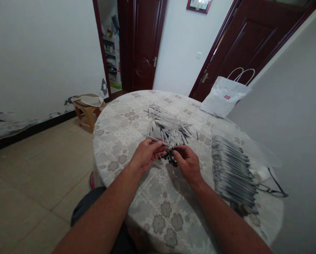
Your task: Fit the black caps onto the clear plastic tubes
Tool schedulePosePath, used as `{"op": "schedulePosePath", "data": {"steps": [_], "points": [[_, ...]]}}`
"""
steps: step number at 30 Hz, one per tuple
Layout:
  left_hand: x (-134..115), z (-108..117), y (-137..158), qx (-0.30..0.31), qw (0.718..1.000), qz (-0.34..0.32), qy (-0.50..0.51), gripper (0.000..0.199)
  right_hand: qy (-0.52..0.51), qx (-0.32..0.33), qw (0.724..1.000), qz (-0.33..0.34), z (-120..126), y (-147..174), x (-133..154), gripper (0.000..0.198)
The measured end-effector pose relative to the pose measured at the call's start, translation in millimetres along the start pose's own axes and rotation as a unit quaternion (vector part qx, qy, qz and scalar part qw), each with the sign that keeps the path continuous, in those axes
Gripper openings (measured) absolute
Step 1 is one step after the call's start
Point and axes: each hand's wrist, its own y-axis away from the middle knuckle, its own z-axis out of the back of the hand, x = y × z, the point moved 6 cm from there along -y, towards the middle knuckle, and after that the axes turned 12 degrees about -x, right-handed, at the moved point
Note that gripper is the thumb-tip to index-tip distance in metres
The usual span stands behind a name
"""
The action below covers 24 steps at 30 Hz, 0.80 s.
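Note:
My left hand is closed on a slim grey pen, which slants with one end toward my right hand. My right hand is closed in a pinch, its fingertips beside a heap of small black pieces that look like pen caps. Whatever lies between those fingertips is too small to make out. Just beyond both hands spreads a loose pile of grey-white pens, some with dark ends.
A round table with a flowered tablecloth carries everything. On its right lie a neat row of grey pens, clear plastic film and eyeglasses. A white paper bag stands at the back right. A stool is on the left.

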Motion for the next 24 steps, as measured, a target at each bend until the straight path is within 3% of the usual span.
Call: {"op": "schedulePosePath", "data": {"steps": [7,24], "points": [[7.0,-4.3,1.4,0.035,0.999,0.005,-0.022,0.025,-0.01,0.006,1.0,-0.005,-0.8,0.3,0.5,0.02],[8.6,-3.3,2.3,0.044,0.997,0.007,-0.057,0.028,0.037,0.003,0.999,0.025,1.4,0.6,9.1,0.022]]}}
